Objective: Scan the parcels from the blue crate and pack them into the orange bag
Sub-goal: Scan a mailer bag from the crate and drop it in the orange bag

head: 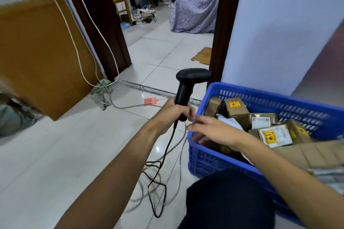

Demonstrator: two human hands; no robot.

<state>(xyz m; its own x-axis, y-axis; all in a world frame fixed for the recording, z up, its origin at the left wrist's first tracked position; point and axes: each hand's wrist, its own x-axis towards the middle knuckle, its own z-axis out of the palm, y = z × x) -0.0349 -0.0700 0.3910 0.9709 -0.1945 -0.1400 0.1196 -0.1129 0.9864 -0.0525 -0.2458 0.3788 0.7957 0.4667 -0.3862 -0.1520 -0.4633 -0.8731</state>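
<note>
Even, cool indoor light. Glare patches on the floor tiles [157, 148] near centre. Left cabinet [37, 52] motion-blurred; door frames [104, 33] bow from wide-angle distortion.

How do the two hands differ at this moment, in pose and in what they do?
The left hand is curled round the handle of the black scanner, which stands upright; the right hand holds nothing visible, its fingers stretched out. The left hand is outside the blue crate; the right hand reaches over its rim, above the parcels. Both are bare.
</note>
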